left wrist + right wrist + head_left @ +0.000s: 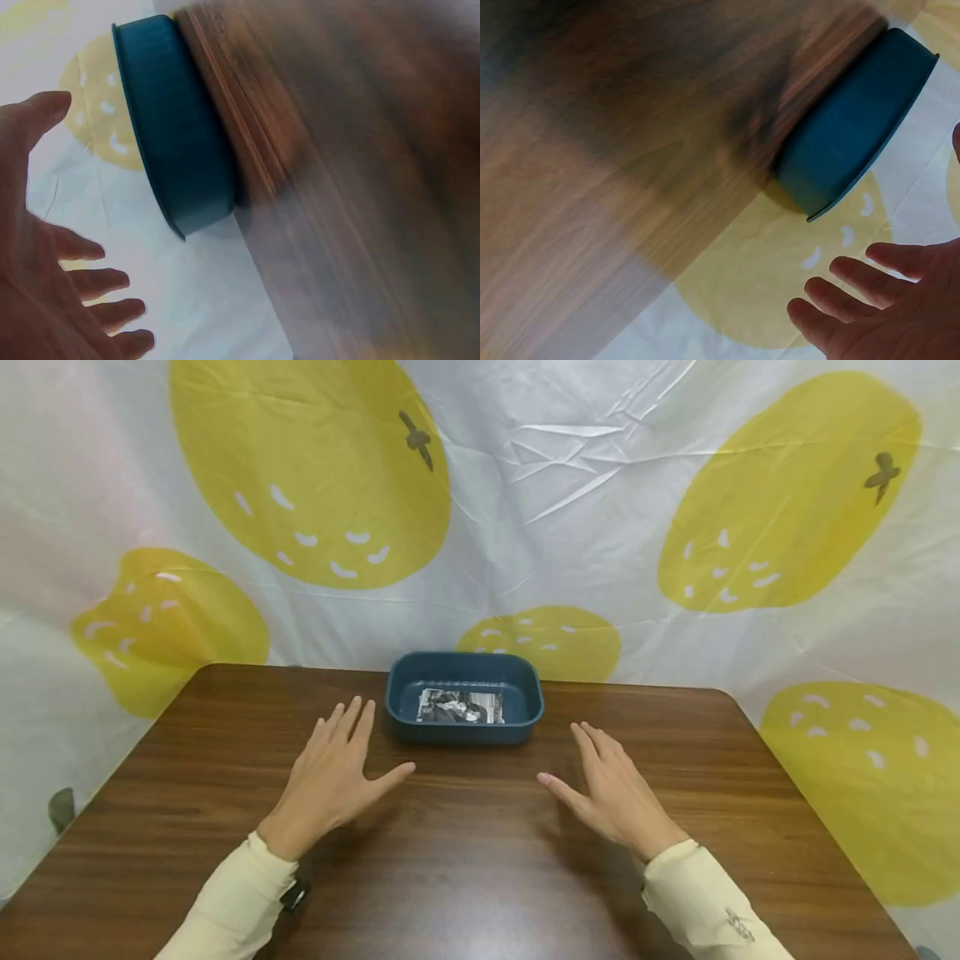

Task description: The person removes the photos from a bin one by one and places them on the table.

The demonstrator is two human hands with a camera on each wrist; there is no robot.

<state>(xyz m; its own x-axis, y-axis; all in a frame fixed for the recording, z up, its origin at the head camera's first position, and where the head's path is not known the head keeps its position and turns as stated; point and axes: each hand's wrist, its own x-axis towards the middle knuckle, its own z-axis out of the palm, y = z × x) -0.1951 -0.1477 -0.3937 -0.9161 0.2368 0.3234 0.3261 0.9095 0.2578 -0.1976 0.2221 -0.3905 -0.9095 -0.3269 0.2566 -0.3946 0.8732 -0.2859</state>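
A dark blue plastic basin (465, 734) with rounded corners stands near the back edge of the table. Inside it lie black-and-white printed cards or photos (461, 706), seen only from the head view. My left hand (330, 772) is over the table at the basin's front left, fingers spread and nothing held. On the other side, my right hand (615, 789) hovers at the front right, its fingers straight and thumb apart. Both wrist views show the outer wall of the basin (176, 124) beyond the spread fingers (870, 281), with a gap between.
The brown wooden table (465, 877) has rounded back corners. Behind it hangs a white curtain (555, 543) with large yellow fruit prints, close to the table's back edge. A dark strap-like object (296, 893) shows at the left cuff.
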